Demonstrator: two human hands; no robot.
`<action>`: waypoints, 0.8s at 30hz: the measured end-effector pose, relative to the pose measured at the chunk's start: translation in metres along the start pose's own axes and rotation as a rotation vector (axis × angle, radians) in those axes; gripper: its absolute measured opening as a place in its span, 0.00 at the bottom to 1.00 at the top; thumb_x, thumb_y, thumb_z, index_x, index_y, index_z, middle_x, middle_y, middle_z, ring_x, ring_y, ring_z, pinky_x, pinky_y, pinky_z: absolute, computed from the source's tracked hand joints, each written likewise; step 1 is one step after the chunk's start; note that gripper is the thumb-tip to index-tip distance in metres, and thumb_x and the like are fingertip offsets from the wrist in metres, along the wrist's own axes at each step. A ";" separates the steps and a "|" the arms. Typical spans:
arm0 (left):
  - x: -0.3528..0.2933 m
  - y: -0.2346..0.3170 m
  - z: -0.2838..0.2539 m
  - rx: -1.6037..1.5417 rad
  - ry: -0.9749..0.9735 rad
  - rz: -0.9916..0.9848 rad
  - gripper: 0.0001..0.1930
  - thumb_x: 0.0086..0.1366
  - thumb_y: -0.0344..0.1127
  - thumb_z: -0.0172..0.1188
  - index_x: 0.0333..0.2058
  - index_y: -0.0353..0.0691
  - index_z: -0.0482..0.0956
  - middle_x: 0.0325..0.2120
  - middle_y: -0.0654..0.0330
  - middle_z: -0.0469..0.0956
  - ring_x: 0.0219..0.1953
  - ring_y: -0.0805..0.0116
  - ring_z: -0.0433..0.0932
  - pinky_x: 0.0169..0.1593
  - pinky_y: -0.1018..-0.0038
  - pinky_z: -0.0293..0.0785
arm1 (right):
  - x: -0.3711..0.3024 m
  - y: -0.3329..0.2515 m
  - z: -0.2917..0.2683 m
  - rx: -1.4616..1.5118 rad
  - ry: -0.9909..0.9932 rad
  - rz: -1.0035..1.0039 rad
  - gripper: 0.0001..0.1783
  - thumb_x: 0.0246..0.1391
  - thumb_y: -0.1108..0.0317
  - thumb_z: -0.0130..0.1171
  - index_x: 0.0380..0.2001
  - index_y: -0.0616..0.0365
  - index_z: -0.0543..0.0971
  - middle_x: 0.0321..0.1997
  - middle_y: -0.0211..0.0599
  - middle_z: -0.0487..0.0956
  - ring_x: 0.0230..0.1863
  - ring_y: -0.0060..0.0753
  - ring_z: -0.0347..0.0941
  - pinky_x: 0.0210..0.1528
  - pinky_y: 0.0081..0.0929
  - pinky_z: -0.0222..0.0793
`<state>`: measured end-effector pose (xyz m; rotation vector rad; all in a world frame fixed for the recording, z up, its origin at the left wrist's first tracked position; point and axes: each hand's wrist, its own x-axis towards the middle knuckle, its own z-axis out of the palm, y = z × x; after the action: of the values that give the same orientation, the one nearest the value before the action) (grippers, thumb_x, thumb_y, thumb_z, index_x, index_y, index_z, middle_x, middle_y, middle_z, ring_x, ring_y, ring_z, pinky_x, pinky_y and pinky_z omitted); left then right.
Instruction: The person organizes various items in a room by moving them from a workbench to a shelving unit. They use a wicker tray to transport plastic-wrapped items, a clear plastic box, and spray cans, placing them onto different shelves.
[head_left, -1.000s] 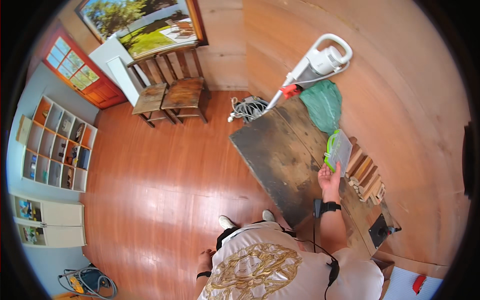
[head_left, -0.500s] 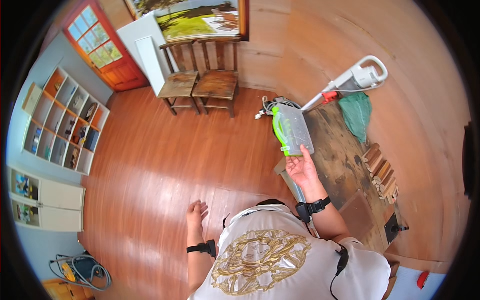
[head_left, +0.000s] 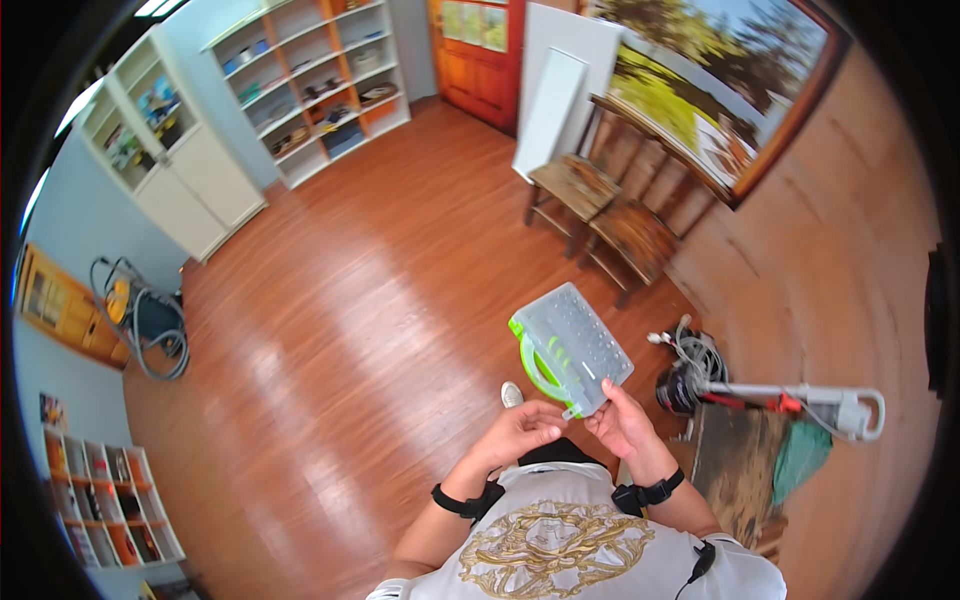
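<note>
While forward — right hand [head_left: 624, 424] thumb-uppermost

What Surrounds the Reddish Wooden Floor [head_left: 370, 290]

On my feed, two wooden chairs [head_left: 635, 240] stand before a framed picture [head_left: 725, 95]. I see a white shelving unit [head_left: 295, 85] between a red door [head_left: 470, 55] and a pale cabinet [head_left: 215, 190]. I make out a white stick vacuum [head_left: 852, 413] near a green bag [head_left: 803, 460] and a dark bench [head_left: 735, 460].

I stood in bright light, pale glare streaking the floor [head_left: 420, 235], chairs [head_left: 632, 238] slightly blurred, edges curving into black.
</note>
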<state>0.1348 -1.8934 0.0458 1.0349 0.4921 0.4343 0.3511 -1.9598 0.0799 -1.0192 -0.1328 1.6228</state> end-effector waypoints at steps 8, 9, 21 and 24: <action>0.009 0.035 -0.096 0.005 0.311 -0.044 0.20 0.66 0.35 0.62 0.51 0.28 0.75 0.45 0.55 0.81 0.48 0.69 0.78 0.55 0.71 0.73 | 0.151 0.007 0.067 -0.187 -0.301 0.279 0.21 0.61 0.53 0.58 0.48 0.58 0.75 0.42 0.36 0.81 0.43 0.28 0.77 0.44 0.27 0.71; 0.011 0.044 -0.108 0.018 0.341 -0.033 0.19 0.66 0.35 0.61 0.50 0.26 0.75 0.45 0.55 0.81 0.47 0.70 0.78 0.55 0.72 0.73 | 0.170 0.007 0.076 -0.205 -0.333 0.303 0.21 0.61 0.52 0.58 0.48 0.58 0.75 0.43 0.36 0.81 0.43 0.29 0.77 0.44 0.27 0.71; 0.023 0.131 -0.236 0.191 0.559 0.108 0.27 0.60 0.38 0.69 0.54 0.32 0.71 0.48 0.55 0.78 0.50 0.64 0.76 0.53 0.67 0.74 | 0.315 -0.030 0.199 -0.426 -0.646 0.361 0.23 0.61 0.53 0.59 0.53 0.56 0.74 0.44 0.28 0.78 0.42 0.21 0.72 0.43 0.23 0.68; -0.003 0.131 -0.276 -0.052 0.581 0.218 0.30 0.63 0.41 0.65 0.58 0.31 0.66 0.49 0.51 0.76 0.51 0.62 0.75 0.55 0.66 0.73 | 0.343 -0.036 0.209 -0.495 -0.674 0.375 0.24 0.61 0.54 0.59 0.54 0.57 0.74 0.47 0.30 0.77 0.43 0.22 0.72 0.44 0.23 0.68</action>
<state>-0.0405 -1.6435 0.0468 0.9069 0.8817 0.9487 0.2508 -1.5711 0.0454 -0.8421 -0.8748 2.3018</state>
